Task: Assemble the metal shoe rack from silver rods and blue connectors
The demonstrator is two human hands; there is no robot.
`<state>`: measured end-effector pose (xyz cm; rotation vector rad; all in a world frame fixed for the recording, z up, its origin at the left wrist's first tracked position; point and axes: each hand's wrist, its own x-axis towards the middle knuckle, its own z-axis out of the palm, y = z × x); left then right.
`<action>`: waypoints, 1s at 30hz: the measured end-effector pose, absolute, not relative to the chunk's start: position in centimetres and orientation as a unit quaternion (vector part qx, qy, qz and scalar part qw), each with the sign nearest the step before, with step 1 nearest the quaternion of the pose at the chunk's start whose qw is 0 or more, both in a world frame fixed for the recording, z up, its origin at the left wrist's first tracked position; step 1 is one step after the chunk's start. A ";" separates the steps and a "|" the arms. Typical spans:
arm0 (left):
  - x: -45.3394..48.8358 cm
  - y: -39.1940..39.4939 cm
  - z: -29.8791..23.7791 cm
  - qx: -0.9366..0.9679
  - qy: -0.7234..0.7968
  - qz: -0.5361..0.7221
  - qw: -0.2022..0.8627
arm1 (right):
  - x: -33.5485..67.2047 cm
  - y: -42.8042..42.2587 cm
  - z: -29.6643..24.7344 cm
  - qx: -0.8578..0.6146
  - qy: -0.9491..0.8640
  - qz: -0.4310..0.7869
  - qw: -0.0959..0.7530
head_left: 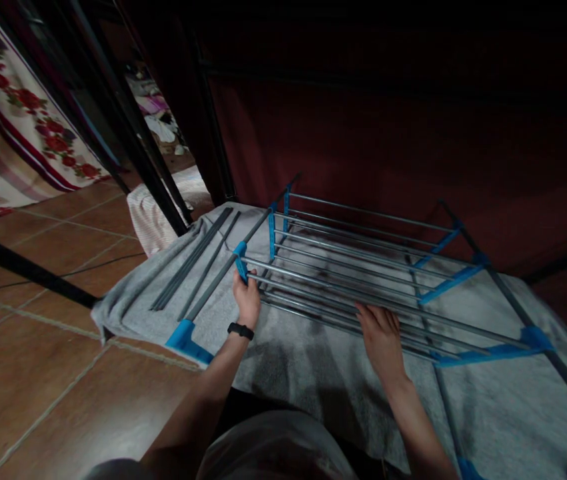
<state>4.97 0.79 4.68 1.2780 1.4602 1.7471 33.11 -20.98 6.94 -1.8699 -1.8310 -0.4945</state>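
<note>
A clothes drying rack with grey metal rods [338, 288] and blue plastic brackets lies partly assembled on a grey blanket [288, 367]. My left hand [247, 300], with a black band on its wrist, is closed around the blue bracket [241, 262] at the rack's left end. Over the near rods, right of the middle, my right hand [382, 337] curls its fingers; their undersides are hidden. Another long blue bracket [488, 355] joins the rods to a dark pole on the right. A blue corner piece [188, 341] caps the left pole's lower end.
Several loose grey tubes [193, 261] lie on the blanket left of the rack. Dark bed-frame posts [128, 120] rise at the left, with a dark red panel [363, 147] behind the rack. A thin cable [88, 268] crosses the tiled floor. A floral cloth [28, 107] hangs far left.
</note>
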 end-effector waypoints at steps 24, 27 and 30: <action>5.3 0.4 4.8 0.470 0.530 0.655 0.263 | 33.7 -20.7 7.3 -0.659 -0.683 -0.145 0.280; 5.4 0.2 4.9 0.475 0.531 0.653 0.257 | 33.7 -20.7 7.3 -0.660 -0.683 -0.146 0.276; 5.5 0.2 4.8 0.482 0.532 0.650 0.249 | 33.7 -20.7 7.3 -0.661 -0.684 -0.149 0.270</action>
